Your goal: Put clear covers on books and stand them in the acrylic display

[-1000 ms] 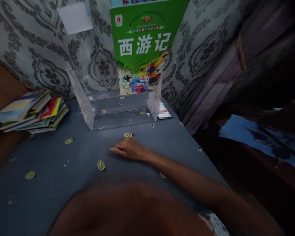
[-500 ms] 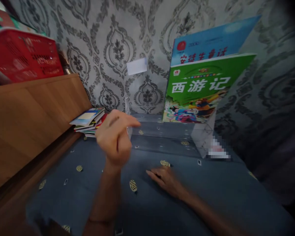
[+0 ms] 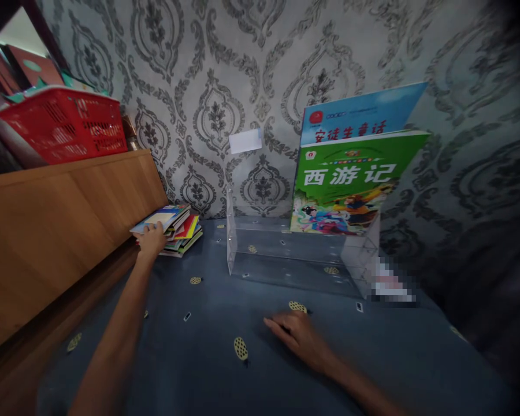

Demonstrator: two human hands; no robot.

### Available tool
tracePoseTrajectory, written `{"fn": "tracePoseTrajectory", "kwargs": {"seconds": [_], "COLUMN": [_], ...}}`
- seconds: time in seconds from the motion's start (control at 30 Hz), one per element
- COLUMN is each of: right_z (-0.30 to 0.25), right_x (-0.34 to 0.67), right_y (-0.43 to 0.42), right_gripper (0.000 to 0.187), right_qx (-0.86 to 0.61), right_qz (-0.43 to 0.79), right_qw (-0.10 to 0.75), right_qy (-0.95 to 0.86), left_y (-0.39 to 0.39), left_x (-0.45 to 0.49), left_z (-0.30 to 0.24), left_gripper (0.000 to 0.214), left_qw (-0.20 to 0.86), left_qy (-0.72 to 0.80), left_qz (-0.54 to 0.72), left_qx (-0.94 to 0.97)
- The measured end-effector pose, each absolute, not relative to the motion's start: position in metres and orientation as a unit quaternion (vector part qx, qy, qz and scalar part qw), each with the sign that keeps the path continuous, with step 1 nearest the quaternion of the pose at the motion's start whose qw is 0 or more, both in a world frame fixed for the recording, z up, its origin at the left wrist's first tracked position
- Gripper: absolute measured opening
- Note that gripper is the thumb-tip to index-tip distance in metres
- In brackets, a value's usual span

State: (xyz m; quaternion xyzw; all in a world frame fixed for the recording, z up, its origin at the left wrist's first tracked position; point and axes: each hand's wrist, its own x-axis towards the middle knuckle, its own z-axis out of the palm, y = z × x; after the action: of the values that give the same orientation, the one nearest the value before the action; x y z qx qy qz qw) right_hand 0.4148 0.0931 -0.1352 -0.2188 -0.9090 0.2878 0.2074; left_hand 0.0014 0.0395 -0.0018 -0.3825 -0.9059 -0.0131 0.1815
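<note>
book stack (image 3: 175, 223): touched at its near edge by left hand (image 3: 151, 238); grasp not discernible.
right hand (image 3: 302, 336): laid flat, fingers spread, empty, well apart to the right.
long axis: runs away from left hand.

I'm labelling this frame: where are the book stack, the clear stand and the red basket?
book stack (image 3: 167, 215), head view, top book's cover
clear stand (image 3: 230, 234), head view, left side panel
red basket (image 3: 69, 126), head view, front mesh wall

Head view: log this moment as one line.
left hand: on book stack | right hand: flat on blue cloth | clear stand: holds green book, blue book behind
</note>
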Motion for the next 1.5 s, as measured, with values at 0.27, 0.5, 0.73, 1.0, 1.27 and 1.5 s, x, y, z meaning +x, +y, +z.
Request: {"fn": "tracePoseTrajectory", "kwargs": {"seconds": [0.27,0.5,0.73,1.0,1.27,1.5], "right_z": [-0.130,-0.129,-0.128,-0.133,-0.135,-0.135], "right_x": [0.415,0.414,0.415,0.415,0.415,0.414], "right_y": [0.091,0.091,0.090,0.092,0.094,0.092], "right_gripper": [0.070,0.071,0.071,0.074,0.072,0.065], "right_qx": [-0.220,-0.209,-0.203,-0.200,-0.182,-0.173], "right_qz": [0.295,0.291,0.291,0.260,0.250,0.241], "right_qw": [0.202,0.205,0.218,0.199,0.203,0.261], "right_qy": [-0.908,-0.911,-0.909,-0.923,-0.929,-0.919], "left_y": [0.028,0.012,-0.022,-0.092,-0.155,-0.217], "left_x": [0.004,0.039,0.099,0.172,0.181,0.159], "left_z": [0.013,0.022,0.011,-0.052,-0.048,-0.068], "left_gripper": [0.047,0.045,0.043,0.046,0.053,0.050], "left_qw": [0.186,0.180,0.149,0.019,-0.091,-0.097], "left_qy": [-0.888,-0.875,-0.873,-0.843,-0.828,-0.756], "left_qz": [0.039,0.079,0.108,0.182,0.145,-0.067], "left_qx": [-0.419,-0.443,-0.452,-0.505,-0.534,-0.644]}}
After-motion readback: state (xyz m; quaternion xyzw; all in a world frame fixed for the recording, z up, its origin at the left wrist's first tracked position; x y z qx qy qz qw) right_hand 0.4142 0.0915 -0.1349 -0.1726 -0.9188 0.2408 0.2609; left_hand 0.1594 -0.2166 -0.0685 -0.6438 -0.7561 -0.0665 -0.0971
